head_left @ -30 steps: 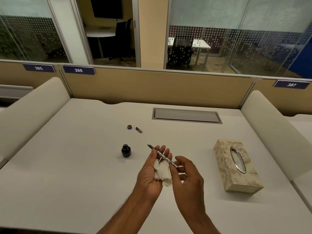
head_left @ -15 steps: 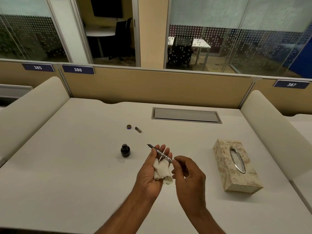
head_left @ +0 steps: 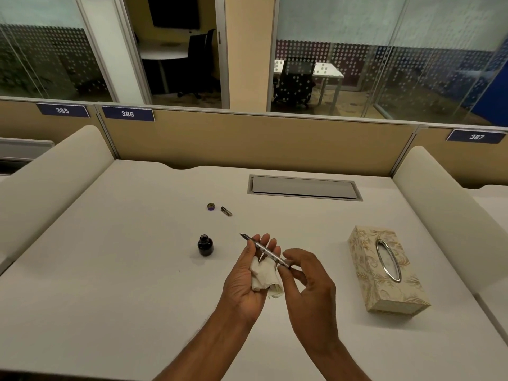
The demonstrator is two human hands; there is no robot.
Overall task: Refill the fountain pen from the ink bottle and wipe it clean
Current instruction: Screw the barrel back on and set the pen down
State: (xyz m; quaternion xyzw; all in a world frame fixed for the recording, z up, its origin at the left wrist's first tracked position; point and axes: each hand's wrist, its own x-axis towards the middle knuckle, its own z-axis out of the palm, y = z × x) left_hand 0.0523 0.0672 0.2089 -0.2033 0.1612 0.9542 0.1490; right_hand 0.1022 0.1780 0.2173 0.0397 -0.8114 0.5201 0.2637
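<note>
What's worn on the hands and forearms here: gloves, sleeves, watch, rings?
Nothing visible. Left hand and right hand are bare, no gloves, no rings that I can make out. Both forearms are uncovered down to the frame edge: no sleeves, watch or bands.

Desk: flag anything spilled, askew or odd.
No spill visible. The ink bottle stands upright but open; its cap lies apart, beside the pen cap. The left hand holds a crumpled tissue under the fountain pen, steadied by the right hand.

Ink bottle (head_left: pixel 205 245) left of the hands, bottle cap (head_left: pixel 211 206) behind it, tissue box (head_left: pixel 386 268) right.
</note>
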